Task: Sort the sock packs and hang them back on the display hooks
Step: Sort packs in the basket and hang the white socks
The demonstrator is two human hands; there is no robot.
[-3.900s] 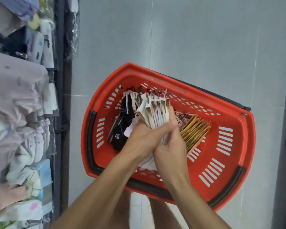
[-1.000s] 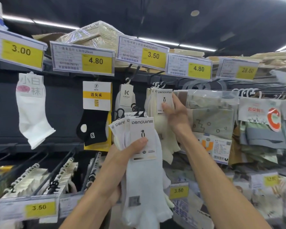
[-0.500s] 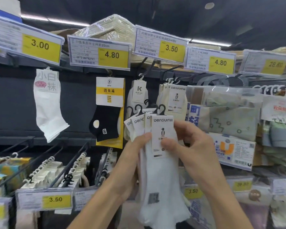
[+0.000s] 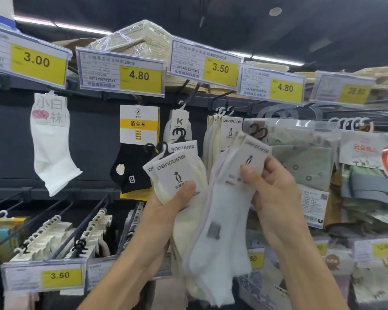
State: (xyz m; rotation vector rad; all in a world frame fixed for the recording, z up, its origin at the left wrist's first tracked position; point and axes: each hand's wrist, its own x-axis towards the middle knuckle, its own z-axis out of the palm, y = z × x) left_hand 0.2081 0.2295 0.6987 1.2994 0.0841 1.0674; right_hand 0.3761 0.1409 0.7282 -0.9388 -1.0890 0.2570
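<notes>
Left hand [image 4: 166, 206] grips a cream bundle [image 4: 177, 173] of penguin-card packs, thumb pressed on the front card, black hangers up. Right hand [image 4: 276, 193] pinches the header card of the white packs [image 4: 222, 222], split off and tilted right; the two bundles touch low down. Step, as judged: sorting by colour, hanging not yet begun. Behind, matching cream hung packs [image 4: 230, 133] sit on a display hook [image 4: 220, 97] under the 3.50 tag [image 4: 220, 68]. Next move calls for raising one bundle's hanger loops to a hook tip and threading them on; which hook suits the white ones, cannot tell.

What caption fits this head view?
Left hand and right hand each hold penguin-label sock packs below the display hooks.
</notes>
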